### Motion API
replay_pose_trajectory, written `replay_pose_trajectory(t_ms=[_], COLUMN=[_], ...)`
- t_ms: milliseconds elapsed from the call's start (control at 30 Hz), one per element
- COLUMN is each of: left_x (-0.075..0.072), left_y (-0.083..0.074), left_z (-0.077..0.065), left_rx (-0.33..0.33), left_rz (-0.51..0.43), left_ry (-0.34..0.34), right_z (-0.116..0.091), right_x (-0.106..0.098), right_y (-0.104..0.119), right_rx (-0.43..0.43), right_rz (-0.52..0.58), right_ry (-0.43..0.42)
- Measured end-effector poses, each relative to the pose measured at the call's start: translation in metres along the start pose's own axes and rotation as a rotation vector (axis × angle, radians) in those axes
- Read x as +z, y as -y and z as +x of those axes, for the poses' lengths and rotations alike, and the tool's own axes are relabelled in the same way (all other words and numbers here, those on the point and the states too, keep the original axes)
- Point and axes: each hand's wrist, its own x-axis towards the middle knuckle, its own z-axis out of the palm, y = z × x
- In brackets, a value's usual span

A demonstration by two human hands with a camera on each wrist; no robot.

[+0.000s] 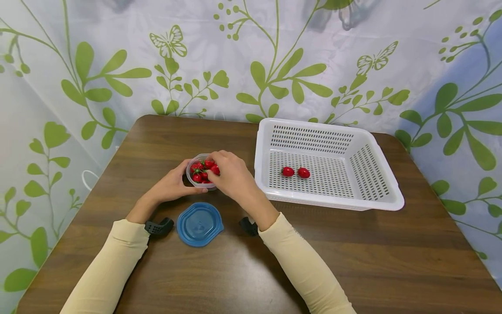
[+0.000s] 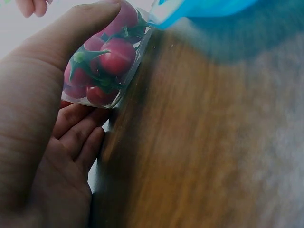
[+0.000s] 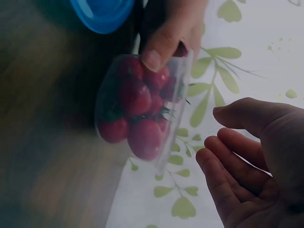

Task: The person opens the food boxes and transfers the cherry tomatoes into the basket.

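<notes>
A clear plastic container (image 1: 189,171) full of red cherry tomatoes (image 2: 117,56) with green stems stands on the wooden table. My left hand (image 1: 169,183) holds it from the left side, thumb along the near wall and fingers around the other side. Over the container's right rim in the head view is my right hand (image 1: 234,174). In the right wrist view its fingers (image 3: 230,156) are loosely bent beside the rim, with nothing between them and the thumb. A blue lid (image 1: 199,224) lies just in front of the container.
To the right stands a white perforated plastic basket (image 1: 333,201) with two cherry tomatoes (image 1: 296,172) on its floor. Behind the table (image 1: 376,257) hangs a white cloth (image 1: 219,52) with green leaves and butterflies. Dark wrist bands (image 1: 158,226) sit on both arms.
</notes>
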Motion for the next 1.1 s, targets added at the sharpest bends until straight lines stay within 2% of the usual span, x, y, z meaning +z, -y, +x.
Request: replay_pose_trajectory(t_ms=[500,800,1100], left_x=[0.0,0.0,-0.001], left_y=[-0.001,-0.001,-0.002], left_z=[-0.001,0.0,-0.001], left_rx=[0.017,0.012,0.018], left_rz=[-0.002,0.007,0.0], left_ry=[-0.005,-0.007,-0.01], right_z=[0.004,0.008,0.011], right_x=[0.018,0.023,0.026], right_y=[-0.008,-0.006,-0.004], right_rx=[0.038,0.053,0.063], right_rz=[-0.079,-0.122,-0.093], right_ry=[0.033,0.049,0.056])
